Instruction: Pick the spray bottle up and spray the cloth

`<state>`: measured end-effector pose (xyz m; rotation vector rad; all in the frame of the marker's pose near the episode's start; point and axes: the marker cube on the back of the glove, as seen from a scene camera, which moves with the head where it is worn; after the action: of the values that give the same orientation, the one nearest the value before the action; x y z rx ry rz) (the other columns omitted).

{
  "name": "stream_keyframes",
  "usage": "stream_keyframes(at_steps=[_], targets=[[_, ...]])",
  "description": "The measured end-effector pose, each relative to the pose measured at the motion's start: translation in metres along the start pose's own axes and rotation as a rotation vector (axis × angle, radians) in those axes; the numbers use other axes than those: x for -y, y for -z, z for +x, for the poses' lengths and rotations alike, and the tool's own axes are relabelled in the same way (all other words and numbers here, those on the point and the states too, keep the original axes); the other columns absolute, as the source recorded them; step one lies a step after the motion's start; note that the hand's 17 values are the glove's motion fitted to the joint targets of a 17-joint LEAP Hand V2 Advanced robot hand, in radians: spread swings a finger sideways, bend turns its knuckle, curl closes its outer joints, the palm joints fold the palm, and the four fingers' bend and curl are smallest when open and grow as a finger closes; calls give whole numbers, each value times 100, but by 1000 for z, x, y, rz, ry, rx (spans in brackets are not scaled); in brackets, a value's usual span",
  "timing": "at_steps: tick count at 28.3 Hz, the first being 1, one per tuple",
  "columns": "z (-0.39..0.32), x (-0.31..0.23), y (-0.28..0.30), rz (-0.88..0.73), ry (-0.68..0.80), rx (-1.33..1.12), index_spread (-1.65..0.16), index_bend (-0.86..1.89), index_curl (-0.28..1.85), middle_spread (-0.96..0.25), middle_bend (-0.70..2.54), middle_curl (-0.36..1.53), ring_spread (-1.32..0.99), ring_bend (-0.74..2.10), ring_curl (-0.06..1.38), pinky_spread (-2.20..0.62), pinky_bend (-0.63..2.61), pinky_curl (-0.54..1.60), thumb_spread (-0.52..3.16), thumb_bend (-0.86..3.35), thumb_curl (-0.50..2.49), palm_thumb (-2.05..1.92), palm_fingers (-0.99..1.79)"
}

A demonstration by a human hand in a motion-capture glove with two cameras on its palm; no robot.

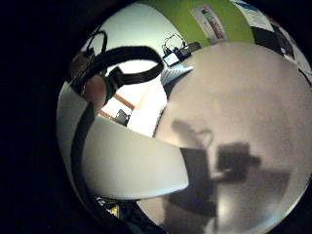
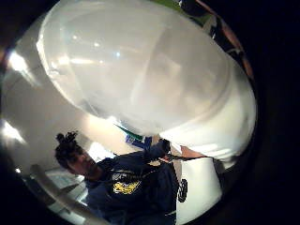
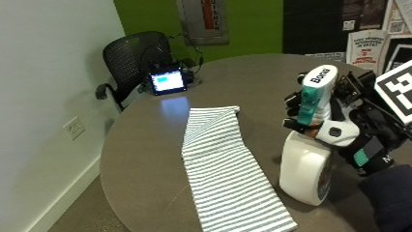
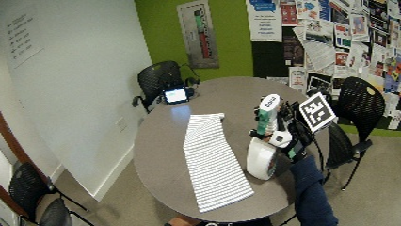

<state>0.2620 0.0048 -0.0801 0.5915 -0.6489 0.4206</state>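
Observation:
A white spray bottle with a teal and white trigger head stands upright on the round brown table, right of a long grey-and-white striped cloth. My gloved right hand grips the bottle's neck just under the head, fingers curled round it, nozzle facing the cloth. In the wide outside view the bottle stands beside the cloth. The bottle's white body fills the thumb side palm view, and its side crosses the little finger side palm view above the tabletop.
A small device with a lit screen and cables sits at the table's far left edge, in front of a black mesh chair. Another black chair stands to the right. Poster-covered wall lies behind.

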Motion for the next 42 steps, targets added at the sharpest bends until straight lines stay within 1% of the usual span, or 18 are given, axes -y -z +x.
stream_keyframes(at_steps=[2,6,9,15,17,19,21,24,27,33,42], targets=[[1,0,0,6,12,9,-39,1,8,-14,40,41,-19,61,39,4,51,37,98,-3,50,84,87],[-1,-1,1,32,18,16,-37,5,9,-16,43,42,-22,62,39,-3,50,37,97,-3,50,85,98],[-1,-1,2,46,-2,15,-34,15,14,-17,42,42,-23,59,38,-10,49,37,92,-2,51,87,114],[-1,-7,6,61,-35,38,-30,23,22,-17,49,46,-24,54,39,-18,42,37,81,-1,55,96,128],[-1,-8,9,69,-30,30,-30,24,24,-18,48,46,-24,53,39,-20,43,37,78,-1,56,98,129],[-2,-8,11,76,-29,16,-29,29,28,-19,37,43,-24,48,38,-21,48,38,75,0,57,101,121],[-6,-8,12,87,-27,-8,-29,27,29,-19,30,42,-24,46,38,-25,52,38,72,-1,57,102,118],[-10,-7,14,111,-11,-28,-30,17,29,-21,40,45,-26,55,40,-28,47,38,65,-2,59,104,129],[-11,-6,16,162,3,-23,-29,19,31,-21,45,47,-26,57,41,-30,45,37,60,-3,60,105,134],[-16,-10,15,304,-44,-54,-29,20,36,-20,50,50,-25,60,43,-32,45,37,57,-3,61,105,137],[-19,-9,15,346,-60,-85,-29,20,41,-19,54,52,-25,60,45,-32,46,38,53,-3,63,105,136]])
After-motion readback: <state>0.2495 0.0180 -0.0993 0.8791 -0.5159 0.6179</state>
